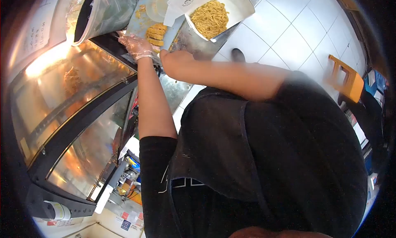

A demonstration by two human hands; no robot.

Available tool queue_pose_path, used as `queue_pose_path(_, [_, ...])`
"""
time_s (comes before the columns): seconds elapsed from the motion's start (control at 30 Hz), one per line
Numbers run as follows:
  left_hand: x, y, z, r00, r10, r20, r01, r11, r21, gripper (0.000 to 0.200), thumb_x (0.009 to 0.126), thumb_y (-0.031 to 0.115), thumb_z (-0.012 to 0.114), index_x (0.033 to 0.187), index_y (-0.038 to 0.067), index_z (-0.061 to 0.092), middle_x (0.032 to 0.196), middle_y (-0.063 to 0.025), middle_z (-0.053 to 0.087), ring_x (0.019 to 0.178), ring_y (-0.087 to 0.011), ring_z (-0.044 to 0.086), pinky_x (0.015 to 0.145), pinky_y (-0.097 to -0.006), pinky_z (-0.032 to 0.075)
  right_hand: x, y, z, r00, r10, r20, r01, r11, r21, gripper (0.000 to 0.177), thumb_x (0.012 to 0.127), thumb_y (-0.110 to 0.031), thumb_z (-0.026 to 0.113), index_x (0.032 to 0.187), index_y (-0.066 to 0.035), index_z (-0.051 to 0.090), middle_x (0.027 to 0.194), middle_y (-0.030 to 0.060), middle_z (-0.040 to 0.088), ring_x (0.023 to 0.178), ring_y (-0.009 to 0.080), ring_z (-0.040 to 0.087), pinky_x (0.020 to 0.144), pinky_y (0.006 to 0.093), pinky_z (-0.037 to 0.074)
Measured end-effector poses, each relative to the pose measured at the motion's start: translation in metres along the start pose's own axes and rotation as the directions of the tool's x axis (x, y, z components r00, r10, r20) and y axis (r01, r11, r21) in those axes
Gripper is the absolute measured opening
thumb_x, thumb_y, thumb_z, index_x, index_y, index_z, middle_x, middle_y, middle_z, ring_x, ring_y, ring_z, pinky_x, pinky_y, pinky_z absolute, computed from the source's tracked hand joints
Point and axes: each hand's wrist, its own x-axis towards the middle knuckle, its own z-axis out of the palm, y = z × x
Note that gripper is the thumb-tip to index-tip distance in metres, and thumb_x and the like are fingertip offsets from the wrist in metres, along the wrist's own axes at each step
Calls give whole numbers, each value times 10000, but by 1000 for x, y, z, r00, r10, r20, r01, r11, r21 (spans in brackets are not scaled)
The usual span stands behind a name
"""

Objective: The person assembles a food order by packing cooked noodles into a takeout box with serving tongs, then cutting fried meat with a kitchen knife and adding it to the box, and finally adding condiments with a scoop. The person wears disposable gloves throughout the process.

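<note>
Sliced golden-brown fried cutlet [156, 33] lies on a light blue cutting board [138, 23]. My left hand [137, 47], in a clear plastic glove, is beside the board's near left edge, just left of the slices. Its fingers look stretched out, and I see nothing held in them. Close by on the right, my right hand [176, 64] is closed near the near end of the slices. Whatever it grips is hidden. Beyond the hands, an open white takeaway box [241, 8] contains yellow noodles [209, 18].
A lit glass food warmer [74, 98] fills the left side, close to my left forearm. Behind it stands a clear plastic-lined tub [109, 15]. A translucent round container [160, 5] rests on the board. White floor tiles [284, 28] and a yellow object [348, 79] lie to the right.
</note>
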Motion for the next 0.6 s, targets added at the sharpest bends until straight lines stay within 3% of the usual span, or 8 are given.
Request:
queue_pose_path(0.07, [0,11,-8,985,-4,174,-85,863,498,590,979,221,439,1431,-148,355,1553,-277,296,1420,-430,324,1222,-499,123,0,-2,-2,999,36,11,-36,999,34,339,978,-196,395,1105,-5,644,1113,236,683,1005,375,690,866,506,533])
queue_pose_path(0.13, [-3,9,-3,965,-60,255,-134,724,677,605,985,234,441,1448,-135,313,1542,-248,337,1420,-402,332,1218,-475,138,2,-2,2,997,82,11,-83,993,81,360,987,-207,379,1090,-12,664,1134,238,679,1020,375,687,884,507,529])
queue_pose_path(0.23, [-3,20,-8,968,-49,248,-95,839,536,696,944,275,506,1467,-110,255,1495,-247,402,1431,-358,328,1210,-408,184,20,4,20,985,167,-42,-159,974,163,377,991,-230,381,1067,-27,689,1121,236,688,1039,358,686,923,503,509])
queue_pose_path(0.33, [-22,44,-32,955,14,295,-235,642,730,806,832,400,673,1434,-49,379,1459,-211,463,1396,-350,390,1181,-438,246,30,17,27,988,153,-2,-151,975,161,421,989,-303,410,1057,-8,703,1047,231,709,1033,349,687,933,491,495])
queue_pose_path(0.4, [-24,14,-5,973,48,226,-215,539,814,759,816,482,671,1391,23,488,1439,-184,499,1362,-338,430,1162,-499,251,31,9,30,906,418,67,-407,816,411,439,979,-344,443,1021,-3,718,1013,226,717,1019,345,693,889,483,513])
queue_pose_path(0.47, [-8,9,12,976,55,211,-209,519,829,648,851,471,621,1351,63,566,1417,-176,523,1323,-329,465,1146,-546,254,40,11,30,863,501,68,-463,728,506,474,970,-387,462,990,5,728,1002,225,719,1006,349,695,868,474,521])
queue_pose_path(0.53, [-2,32,-13,944,2,329,-276,552,787,514,913,366,571,1323,57,602,1392,-188,538,1284,-325,494,1131,-560,269,49,18,36,891,455,-12,-394,785,478,521,960,-431,466,965,17,732,1014,229,715,994,363,693,872,465,520])
queue_pose_path(0.6, [4,-1,14,961,30,275,-212,719,662,528,944,313,549,1392,37,511,1450,-240,441,1340,-384,407,1156,-553,239,51,23,24,959,280,-54,-249,916,315,469,950,-383,481,988,15,726,1028,232,712,990,368,692,872,472,521])
